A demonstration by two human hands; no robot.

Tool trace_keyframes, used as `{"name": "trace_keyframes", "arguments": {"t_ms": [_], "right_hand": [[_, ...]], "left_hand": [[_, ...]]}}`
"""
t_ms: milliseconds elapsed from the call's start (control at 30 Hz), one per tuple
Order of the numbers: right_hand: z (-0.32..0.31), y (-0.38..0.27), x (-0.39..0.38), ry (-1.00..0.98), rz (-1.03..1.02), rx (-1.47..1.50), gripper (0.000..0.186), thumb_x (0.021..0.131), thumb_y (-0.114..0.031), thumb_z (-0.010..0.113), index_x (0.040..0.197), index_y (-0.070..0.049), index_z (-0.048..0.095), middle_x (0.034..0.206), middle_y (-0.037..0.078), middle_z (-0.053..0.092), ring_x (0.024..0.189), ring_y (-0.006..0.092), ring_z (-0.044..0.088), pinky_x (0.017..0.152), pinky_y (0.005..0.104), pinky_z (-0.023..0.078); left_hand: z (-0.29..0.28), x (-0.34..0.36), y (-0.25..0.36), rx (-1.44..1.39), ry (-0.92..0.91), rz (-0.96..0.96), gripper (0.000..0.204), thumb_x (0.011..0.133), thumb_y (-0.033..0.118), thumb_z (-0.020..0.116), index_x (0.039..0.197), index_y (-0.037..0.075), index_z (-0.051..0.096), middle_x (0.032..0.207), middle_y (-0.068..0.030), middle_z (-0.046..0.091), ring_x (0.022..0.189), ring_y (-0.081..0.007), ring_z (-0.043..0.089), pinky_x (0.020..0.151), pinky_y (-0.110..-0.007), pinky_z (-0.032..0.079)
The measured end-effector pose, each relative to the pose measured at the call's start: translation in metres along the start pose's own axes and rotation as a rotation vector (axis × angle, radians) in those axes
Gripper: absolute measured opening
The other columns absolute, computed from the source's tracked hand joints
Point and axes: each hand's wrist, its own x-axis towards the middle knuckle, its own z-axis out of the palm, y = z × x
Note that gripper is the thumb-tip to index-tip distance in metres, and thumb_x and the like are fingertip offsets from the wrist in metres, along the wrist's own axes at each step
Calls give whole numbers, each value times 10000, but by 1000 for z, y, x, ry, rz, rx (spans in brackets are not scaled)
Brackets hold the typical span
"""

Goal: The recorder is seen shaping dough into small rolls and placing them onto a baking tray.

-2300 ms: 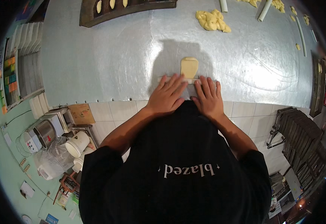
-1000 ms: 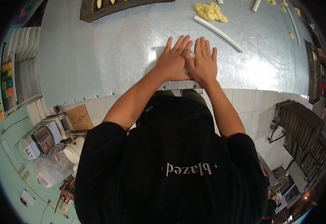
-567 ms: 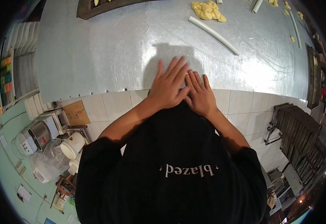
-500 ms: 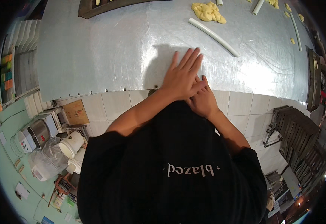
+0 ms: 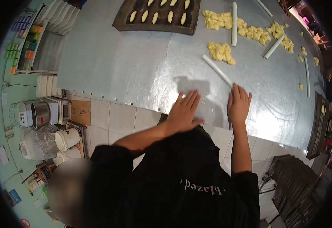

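Note:
My left hand is open above the near edge of the metal table, its fingers stretched forward and thumb apart. It holds nothing. Further right, my right hand reaches onto the tabletop with its fingers extended. Its fingertips are at the near end of a white plastic tube; whether they touch it, I cannot tell. The tube lies slanting, with its far end close to a small heap of yellow dough pieces.
A dark baking tray with shaped dough pieces sits at the far middle. More yellow dough and several white tubes lie at the far right. A second tray stands by the right edge. White buckets stand at left.
My hands, together half a second ago, have come apart. The right one has moved right and forward to the tube's near end. The view has shifted, showing more of the far table.

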Motion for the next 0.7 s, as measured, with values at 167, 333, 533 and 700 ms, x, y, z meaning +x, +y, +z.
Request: {"name": "trace_keyframes", "arguments": {"t_ms": [167,333,533,700], "right_hand": [[-15,53,-44,-29,108,24,383,876,-62,613,1256,-99,597,1196,97,619,1117,272,563,1064,485,347],[-27,31,-20,282,73,62,385,854,-104,641,1237,-84,615,1219,151,601,1124,325,544,1012,478,371],[-15,-68,16,-127,-168,556,311,793,-104,691,1099,-58,656,1081,133,636,957,323,611,849,426,478],[17,-111,2,-147,-228,317,263,763,-149,720,1016,-94,671,1034,70,647,910,284,621,795,401,488]], "left_hand": [[10,60,-13,-2,115,-67,914,884,617,510,1443,-80,314,1549,-266,223,1450,-389,204,1165,-564,102],[-37,145,-45,-120,408,-125,788,947,450,511,1491,-46,228,1567,-291,137,1464,-429,122,1169,-567,49],[-75,87,-133,-436,705,-221,583,990,269,484,1462,-31,317,1537,-251,274,1445,-409,213,1177,-496,120],[-67,23,-200,-504,657,-394,561,993,224,487,1457,-43,318,1533,-241,293,1450,-406,200,1178,-454,155]]}}
